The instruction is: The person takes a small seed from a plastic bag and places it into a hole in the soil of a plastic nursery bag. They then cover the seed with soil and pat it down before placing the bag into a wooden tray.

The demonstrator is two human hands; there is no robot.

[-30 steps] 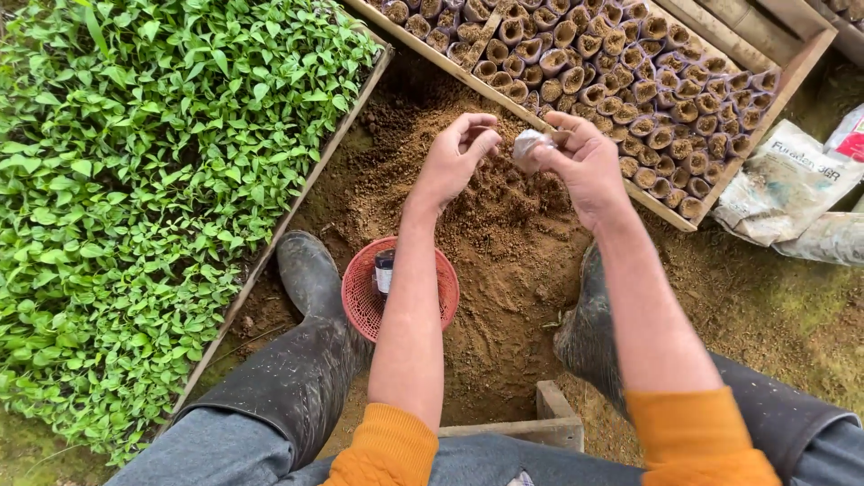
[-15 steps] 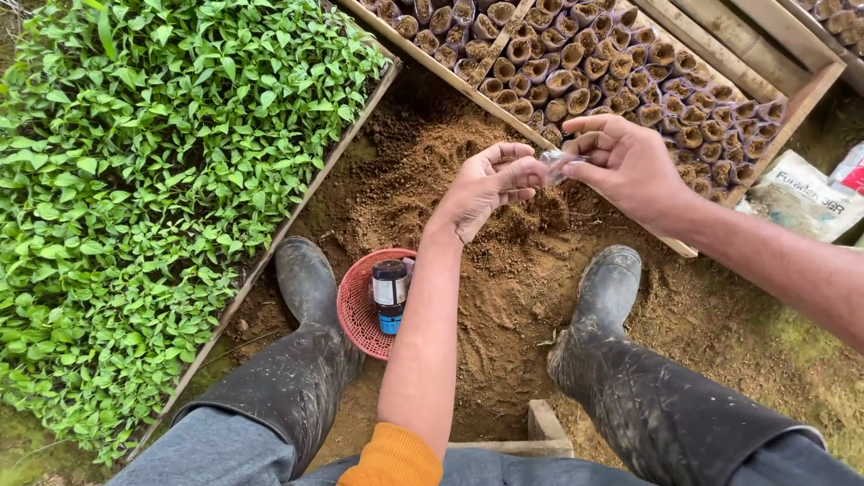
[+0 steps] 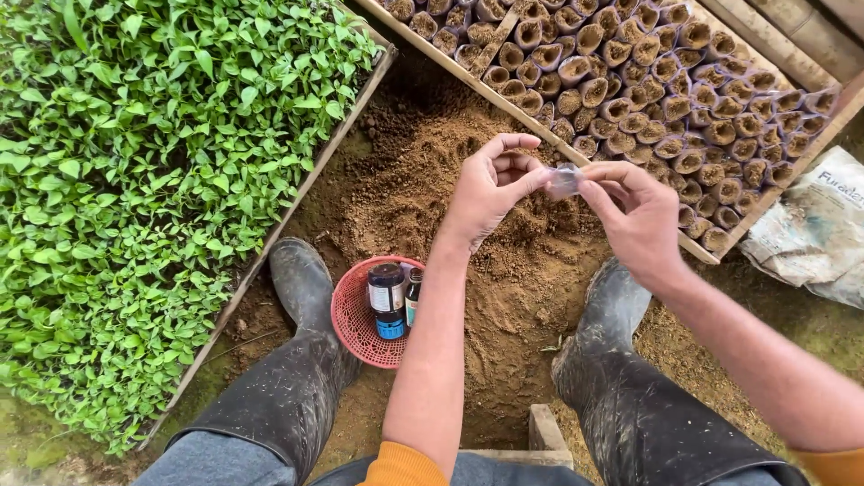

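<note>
A small clear plastic bag [image 3: 565,180] is pinched between both hands, above a mound of brown soil [image 3: 468,207]. My left hand [image 3: 490,184] grips its left edge with thumb and fingertips. My right hand [image 3: 634,216] holds its right side, fingers curled. Both hands hover in front of a wooden tray [image 3: 504,94] packed with several soil-filled seedling bags [image 3: 648,81].
A red mesh basket [image 3: 351,315] with two dark bottles [image 3: 387,297] sits between my rubber boots [image 3: 301,288]. A wooden bed of green seedlings [image 3: 144,180] fills the left. White sacks [image 3: 814,234] lie at the right. A wooden block [image 3: 544,432] sits near my knees.
The view shifted slightly. Both hands moved a little lower and closer together on the small bag; my right forearm now comes in from the lower right.
</note>
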